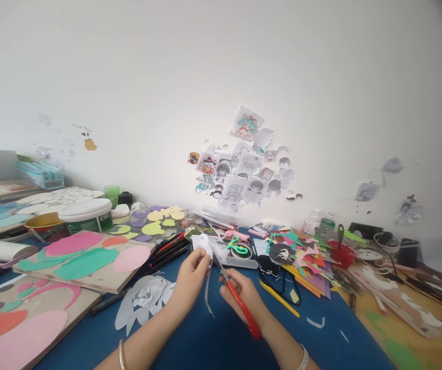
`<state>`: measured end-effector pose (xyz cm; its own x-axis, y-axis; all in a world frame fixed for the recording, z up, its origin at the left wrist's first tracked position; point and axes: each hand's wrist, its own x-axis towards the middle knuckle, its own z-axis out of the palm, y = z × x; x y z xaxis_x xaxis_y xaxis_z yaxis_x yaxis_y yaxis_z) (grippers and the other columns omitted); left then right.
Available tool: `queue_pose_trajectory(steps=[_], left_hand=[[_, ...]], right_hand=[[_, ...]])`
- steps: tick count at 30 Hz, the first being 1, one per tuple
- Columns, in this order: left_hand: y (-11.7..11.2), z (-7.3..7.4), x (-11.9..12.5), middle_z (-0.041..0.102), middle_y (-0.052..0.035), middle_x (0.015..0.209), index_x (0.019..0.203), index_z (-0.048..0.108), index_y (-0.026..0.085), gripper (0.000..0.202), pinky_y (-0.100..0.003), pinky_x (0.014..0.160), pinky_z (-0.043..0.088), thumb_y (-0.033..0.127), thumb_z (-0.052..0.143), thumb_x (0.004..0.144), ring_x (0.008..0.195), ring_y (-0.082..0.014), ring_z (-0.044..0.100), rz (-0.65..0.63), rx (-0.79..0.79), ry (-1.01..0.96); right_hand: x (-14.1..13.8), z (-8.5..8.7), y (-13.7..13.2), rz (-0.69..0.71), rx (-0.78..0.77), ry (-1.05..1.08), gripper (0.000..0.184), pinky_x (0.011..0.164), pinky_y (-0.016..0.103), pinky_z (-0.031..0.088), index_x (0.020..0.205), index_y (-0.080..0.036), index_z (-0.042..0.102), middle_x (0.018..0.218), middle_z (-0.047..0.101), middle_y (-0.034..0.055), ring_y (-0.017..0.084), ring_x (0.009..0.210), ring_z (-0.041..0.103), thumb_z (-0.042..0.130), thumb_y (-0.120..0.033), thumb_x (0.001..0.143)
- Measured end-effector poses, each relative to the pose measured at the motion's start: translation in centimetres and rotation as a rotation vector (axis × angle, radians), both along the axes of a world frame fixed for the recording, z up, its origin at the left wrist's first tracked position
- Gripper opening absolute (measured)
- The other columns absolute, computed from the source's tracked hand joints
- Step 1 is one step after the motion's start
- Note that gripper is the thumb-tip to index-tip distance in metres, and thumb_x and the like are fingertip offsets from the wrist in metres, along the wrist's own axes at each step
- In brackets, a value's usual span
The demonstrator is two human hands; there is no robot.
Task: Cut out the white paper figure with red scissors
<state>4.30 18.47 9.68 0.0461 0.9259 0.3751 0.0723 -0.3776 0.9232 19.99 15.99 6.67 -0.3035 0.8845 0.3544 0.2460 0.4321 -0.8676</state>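
Between thumb and fingers, my left hand (195, 270) pinches a small piece of white paper (201, 243), which has faint marks on it. A narrow paper strip (207, 295) dangles below that hand. My right hand (244, 293) is wrapped round red-handled scissors (238, 300), whose blades point up and left at the edge of the paper. Whether the blades touch the paper I cannot tell. Just beyond the hands lie small green scissors (238, 246) on a clear case. Grey-white paper cut-outs (144, 298) lie left of my left forearm.
Boards with coloured paper shapes (86, 262) and a white-lidded tub (86, 213) stand at left. Black pens (169, 252) lie near the middle. A heap of coloured paper scraps (309, 257), a yellow pencil (278, 297) and a red bowl (342, 254) are at right. Drawings (247, 172) hang on the wall.
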Motion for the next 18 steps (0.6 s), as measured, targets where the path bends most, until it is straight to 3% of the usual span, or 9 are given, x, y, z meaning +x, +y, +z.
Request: queue_pose_trajectory(steps=[9, 18], left_hand=[[1.2, 1.6, -2.3, 0.033, 0.0075, 0.055, 0.058, 0.034, 0.021, 0.025, -0.023, 0.052, 0.026, 0.036, 0.044, 0.077, 0.052, -0.0094, 0.033, -0.176, 0.032, 0.268], [0.8, 2.9, -3.5, 0.036, 0.006, 0.058, 0.062, 0.044, 0.019, 0.03, -0.022, 0.051, 0.026, 0.043, 0.047, 0.079, 0.055, -0.0099, 0.033, -0.268, 0.037, 0.356]], right_hand=[[1.1, 1.0, -0.2, 0.074, -0.078, -0.083, 0.032, 0.042, 0.021, 0.022, 0.089, -0.017, 0.054, 0.051, 0.032, -0.0084, 0.006, 0.043, 0.025, 0.06, -0.047, 0.078], [1.9, 1.4, -0.1, 0.113, -0.117, -0.112, 0.043, 0.041, 0.02, 0.028, 0.089, -0.017, 0.054, 0.049, 0.034, -0.0081, 0.006, 0.042, 0.028, 0.053, -0.059, 0.078]])
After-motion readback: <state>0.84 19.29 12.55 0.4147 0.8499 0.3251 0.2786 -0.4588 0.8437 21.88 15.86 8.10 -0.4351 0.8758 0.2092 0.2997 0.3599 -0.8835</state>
